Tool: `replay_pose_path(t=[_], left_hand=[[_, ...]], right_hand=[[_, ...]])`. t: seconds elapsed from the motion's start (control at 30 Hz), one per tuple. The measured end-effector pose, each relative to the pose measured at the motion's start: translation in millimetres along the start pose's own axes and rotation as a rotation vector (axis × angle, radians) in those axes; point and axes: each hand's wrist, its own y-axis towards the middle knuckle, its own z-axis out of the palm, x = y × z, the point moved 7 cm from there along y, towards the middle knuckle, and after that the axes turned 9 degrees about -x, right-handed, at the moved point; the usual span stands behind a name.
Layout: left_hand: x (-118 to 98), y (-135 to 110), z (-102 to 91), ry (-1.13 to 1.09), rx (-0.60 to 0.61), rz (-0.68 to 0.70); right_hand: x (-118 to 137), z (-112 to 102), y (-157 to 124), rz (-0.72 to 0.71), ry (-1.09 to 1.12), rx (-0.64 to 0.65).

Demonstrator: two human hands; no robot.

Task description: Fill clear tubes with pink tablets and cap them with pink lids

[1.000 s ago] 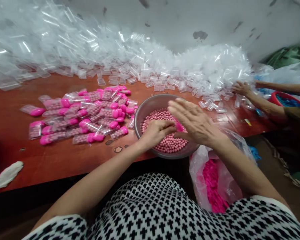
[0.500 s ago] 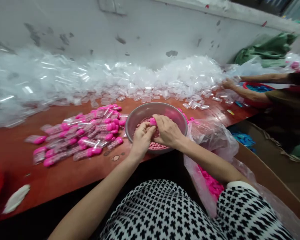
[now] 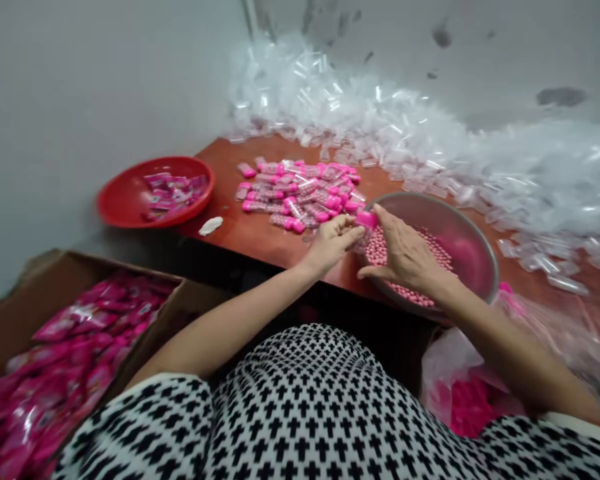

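Observation:
My left hand (image 3: 333, 244) pinches a small clear plastic bottle with a pink cap (image 3: 367, 219) over the near left rim of the bowl. The bottle's body is mostly hidden by my fingers. Beside the cap, my right hand (image 3: 411, 259) has its fingers stretched out and the thumb apart; its fingertips are close to the cap, and I cannot tell if they touch. Beneath my right hand stands the grey bowl (image 3: 473, 230), holding small pink beads (image 3: 405, 293). To the left lies a heap of filled, pink-capped bottles (image 3: 305, 190) on the red-brown table (image 3: 280, 244).
Clear empty tubes (image 3: 330, 100) are piled along the wall. A red basin (image 3: 111, 208) with pink packets stands at the table's left end, near a white scrap (image 3: 211, 226). A cardboard box (image 3: 35, 280) holds pink packets; a plastic bag (image 3: 443, 360) holds pink pieces.
The view has swung left, bringing the red basin and cardboard box into sight. Both hands moved from over the bowl's middle to its left rim. My right hand's fingers have straightened beside the cap.

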Motion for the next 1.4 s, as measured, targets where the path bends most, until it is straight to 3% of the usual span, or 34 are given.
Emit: replay_pose_path(t=[0.17, 0.3, 0.43, 0.53, 0.6, 0.7, 0.8, 0.93, 1.03, 1.13, 1.27, 1.4], left_hand=[[-19, 37, -70.8, 0.27, -0.184, 0.095], [-31, 78, -99.8, 0.821, -0.219, 0.293], [-27, 104, -122.9, 1.322, -0.115, 0.342], [-25, 119, -151.9, 1.408, -0.097, 0.307], [-25, 138, -169.2, 1.455, -0.092, 0.284], [-33, 192, -187.8, 1.493, -0.101, 0.267], [-53, 264, -205.2, 1.489, -0.16, 0.263], [-73, 348, -242.8, 1.423, -0.233, 0.185], [-85, 387, -281.1, 1.429, -0.293, 0.154], [-109, 416, -332.2, 1.455, -0.507, 0.108], [-142, 441, -408.3, 1.301, -0.968, -0.085], [-143, 469, -439.5, 1.215, -1.031, -0.167]], right_hand=[[-38, 18, -4, 0.129, 0.072, 0.16], [-46, 36, -16, 0.164, 0.133, 0.19], [-25, 25, -17, 0.015, 0.092, 0.057], [5, 9, -6, -0.166, 0.044, -0.035], [26, 10, 6, -0.304, 0.002, 0.015], [42, 19, 34, -0.515, 0.012, 0.083], [20, 38, 84, -0.509, 0.065, 0.082], [-38, 95, 166, -0.38, 0.127, 0.102], [-72, 158, 228, -0.363, 0.186, 0.17], [-95, 222, 293, -0.33, 0.177, 0.264], [-104, 297, 383, -0.279, 0.063, 0.446], [-85, 365, 471, -0.333, -0.009, 0.458]])
